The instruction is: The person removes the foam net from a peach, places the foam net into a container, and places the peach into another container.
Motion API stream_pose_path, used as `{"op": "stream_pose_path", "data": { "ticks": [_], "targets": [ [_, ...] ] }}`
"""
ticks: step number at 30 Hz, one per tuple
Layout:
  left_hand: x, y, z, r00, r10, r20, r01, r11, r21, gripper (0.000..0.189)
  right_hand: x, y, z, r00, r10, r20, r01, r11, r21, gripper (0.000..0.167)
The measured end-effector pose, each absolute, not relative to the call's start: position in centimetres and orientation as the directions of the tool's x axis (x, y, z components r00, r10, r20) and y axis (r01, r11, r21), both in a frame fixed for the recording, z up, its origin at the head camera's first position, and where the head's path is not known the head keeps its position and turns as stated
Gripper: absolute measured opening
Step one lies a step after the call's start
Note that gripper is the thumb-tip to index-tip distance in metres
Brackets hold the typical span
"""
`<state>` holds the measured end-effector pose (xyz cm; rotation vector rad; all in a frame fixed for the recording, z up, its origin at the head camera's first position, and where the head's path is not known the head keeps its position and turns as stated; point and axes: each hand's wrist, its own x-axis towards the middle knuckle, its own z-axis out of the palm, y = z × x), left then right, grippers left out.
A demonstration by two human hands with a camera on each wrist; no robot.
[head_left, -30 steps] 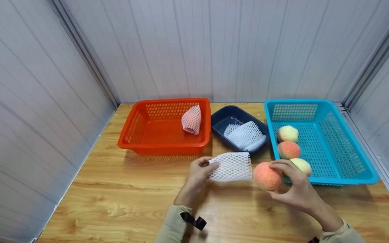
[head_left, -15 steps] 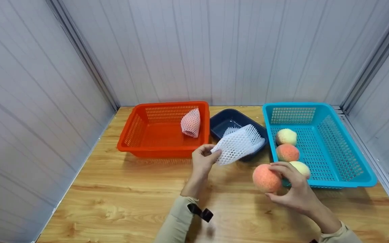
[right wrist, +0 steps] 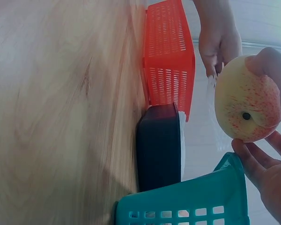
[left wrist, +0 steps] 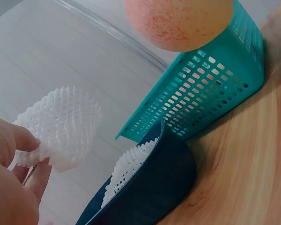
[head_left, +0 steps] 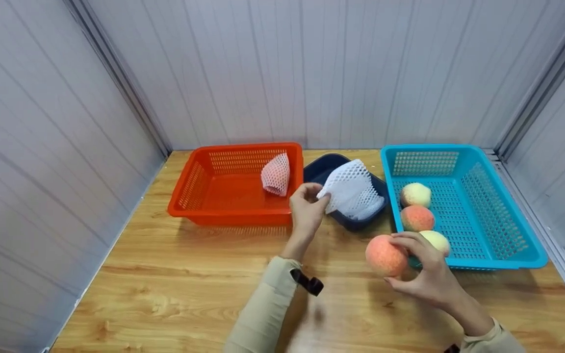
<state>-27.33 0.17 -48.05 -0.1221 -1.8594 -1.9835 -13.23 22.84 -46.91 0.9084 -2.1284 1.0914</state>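
Observation:
My left hand (head_left: pixel 307 211) pinches one end of a white foam net sleeve (left wrist: pixel 61 122), raised above the dark blue tray (head_left: pixel 324 164). More white foam nets (left wrist: pixel 129 171) lie inside that tray. In the head view the held sleeve overlaps them. My right hand (head_left: pixel 427 272) grips a peach (head_left: pixel 386 256) between thumb and fingers, just in front of the blue basket's near left corner. The right wrist view shows the peach's yellow and red skin with a small dark spot on it.
At the right, the blue basket (head_left: pixel 513 206) contains several peaches (head_left: pixel 418 218) along its left side. Left of the tray stands an orange basket (head_left: pixel 233 215), holding one peach in a foam net (head_left: pixel 276 175). Pale panel walls (head_left: pixel 282 73) enclose the wooden table (head_left: pixel 189 284).
My left hand has moved away from the peach, forward to the tray, carrying the foam net sleeve with it. The right hand stays in about the same place with the peach.

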Motion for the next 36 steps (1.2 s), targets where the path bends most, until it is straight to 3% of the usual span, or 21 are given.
{"op": "stream_pose_path", "data": {
  "ticks": [8,17,28,36],
  "targets": [
    [-29.2,1.8,-47.3,-0.849,-0.232,0.474,0.422,0.241,0.874,0.021,-13.2,22.8,-47.0,-0.609,-0.304,0.733,-0.774,0.429,-0.465,0.076],
    [-31.3,2.3,-48.5,-0.744,-0.105,0.66,0.547,0.472,0.691,0.021,-13.2,22.8,-47.0,-0.603,-0.304,0.737,-0.777,0.433,-0.457,0.077],
    [-32.2,2.7,-49.4,-0.671,0.11,0.734,0.622,0.623,0.475,0.023,-15.1,24.0,-49.5,-0.589,-0.309,0.746,-0.787,0.431,-0.443,0.082],
    [-32.5,2.4,-50.4,-0.612,0.196,0.766,0.664,0.654,0.363,0.023,-13.9,23.0,-47.6,-0.573,-0.298,0.763,-0.801,0.397,-0.447,0.076]
  ]
}}
